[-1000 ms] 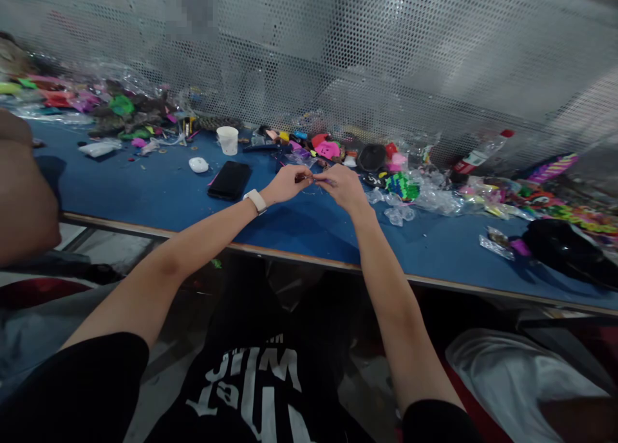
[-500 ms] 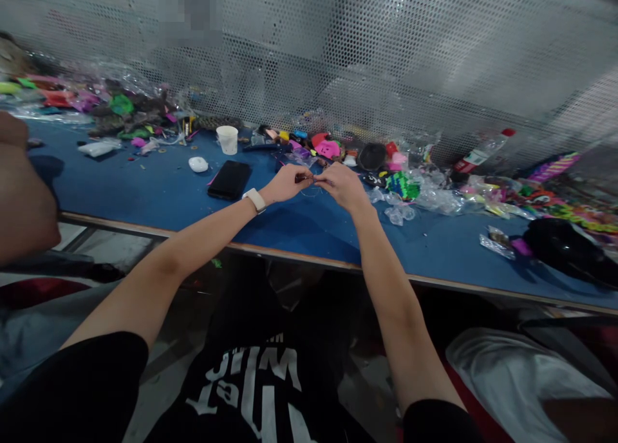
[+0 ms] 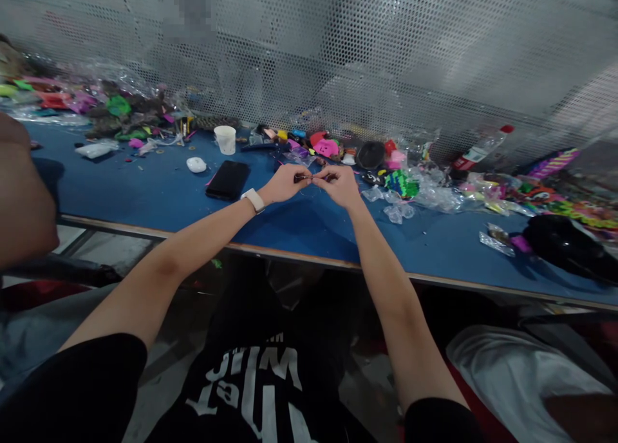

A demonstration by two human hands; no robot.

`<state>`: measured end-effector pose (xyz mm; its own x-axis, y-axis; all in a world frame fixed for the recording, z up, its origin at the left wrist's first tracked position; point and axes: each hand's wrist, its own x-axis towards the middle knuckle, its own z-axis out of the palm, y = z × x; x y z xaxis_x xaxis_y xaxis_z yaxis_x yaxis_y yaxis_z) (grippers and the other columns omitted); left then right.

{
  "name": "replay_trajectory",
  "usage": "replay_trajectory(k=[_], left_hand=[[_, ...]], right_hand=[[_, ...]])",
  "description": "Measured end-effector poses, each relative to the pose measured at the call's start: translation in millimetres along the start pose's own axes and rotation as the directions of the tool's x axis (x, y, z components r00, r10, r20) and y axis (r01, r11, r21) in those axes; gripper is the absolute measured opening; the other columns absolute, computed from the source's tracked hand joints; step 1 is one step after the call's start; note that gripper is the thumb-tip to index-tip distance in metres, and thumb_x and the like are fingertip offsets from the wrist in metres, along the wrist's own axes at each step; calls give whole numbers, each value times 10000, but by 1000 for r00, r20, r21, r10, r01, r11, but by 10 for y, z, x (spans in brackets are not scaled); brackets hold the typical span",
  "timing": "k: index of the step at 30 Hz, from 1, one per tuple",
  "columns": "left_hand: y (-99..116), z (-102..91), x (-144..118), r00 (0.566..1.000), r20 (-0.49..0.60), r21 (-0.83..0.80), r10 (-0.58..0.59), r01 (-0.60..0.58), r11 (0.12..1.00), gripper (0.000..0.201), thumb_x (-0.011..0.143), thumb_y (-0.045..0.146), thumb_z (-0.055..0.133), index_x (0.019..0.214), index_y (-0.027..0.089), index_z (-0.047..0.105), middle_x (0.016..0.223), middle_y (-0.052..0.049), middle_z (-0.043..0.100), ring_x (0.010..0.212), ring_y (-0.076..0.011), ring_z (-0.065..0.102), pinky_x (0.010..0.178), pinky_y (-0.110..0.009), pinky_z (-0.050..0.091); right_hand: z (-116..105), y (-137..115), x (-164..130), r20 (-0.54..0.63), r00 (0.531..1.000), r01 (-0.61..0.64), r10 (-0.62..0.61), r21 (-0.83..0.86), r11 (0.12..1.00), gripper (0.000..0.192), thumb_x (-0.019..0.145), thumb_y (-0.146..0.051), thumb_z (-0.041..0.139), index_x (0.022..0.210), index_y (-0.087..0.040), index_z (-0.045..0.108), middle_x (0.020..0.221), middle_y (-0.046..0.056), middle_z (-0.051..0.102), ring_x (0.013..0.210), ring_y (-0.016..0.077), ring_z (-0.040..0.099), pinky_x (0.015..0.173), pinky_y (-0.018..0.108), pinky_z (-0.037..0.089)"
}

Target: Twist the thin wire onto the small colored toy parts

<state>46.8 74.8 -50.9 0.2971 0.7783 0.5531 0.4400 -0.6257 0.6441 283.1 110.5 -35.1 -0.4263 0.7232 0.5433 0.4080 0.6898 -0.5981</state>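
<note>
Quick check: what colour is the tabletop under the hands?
The tabletop is blue; the head view shows it best.

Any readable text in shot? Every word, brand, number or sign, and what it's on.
No full word or number reads reliably.
Black shirt: large white lettering, skewed and cut off by the frame; no word certain.
Plastic bottle: red label with pale print, too small and blurred.
Phone-like black slab: no text visible.
Toys and plastic bags along the mesh panel: any print too small to read.
</note>
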Motion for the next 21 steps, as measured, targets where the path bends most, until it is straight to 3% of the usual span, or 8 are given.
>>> replay_trajectory(k=[4,8,14,21], left_hand=[[15,6,-6,999,-33,22,17,-16,1000,100,1024,240,750,978,211,833,978,-87,859,889,-228,734,866,-390,579],[40,-3,-8,997,-71,26,26,-24,999,91,1001,225,748,956,205,824,978,-81,855,889,-221,724,876,-377,580],[9,-23,18,997,-63,-93,-42,36,995,198,1045,360,772,951,196,832,868,-52,822,766,-184,673,759,-327,543],[81,-19,11,996,-83,-63,-30,25,998,200,1062,354,793,970,192,868,965,-78,880,860,-203,752,823,-331,599]], right_hand=[[109,33,39,-58,996,-65,71,100,993,202,895,-434,904,837,-245,865,800,41,827,690,215,670,680,384,552],[163,50,61,-57,992,-100,114,202,974,239,883,-463,904,821,-244,831,803,43,823,719,222,704,726,393,600],[71,-17,7,-100,995,9,7,155,988,291,949,-514,878,1058,-244,893,967,82,904,863,276,827,848,449,681],[20,-82,-8,-126,992,11,10,165,986,287,935,-541,896,961,-255,911,943,84,913,871,302,844,874,481,711]])
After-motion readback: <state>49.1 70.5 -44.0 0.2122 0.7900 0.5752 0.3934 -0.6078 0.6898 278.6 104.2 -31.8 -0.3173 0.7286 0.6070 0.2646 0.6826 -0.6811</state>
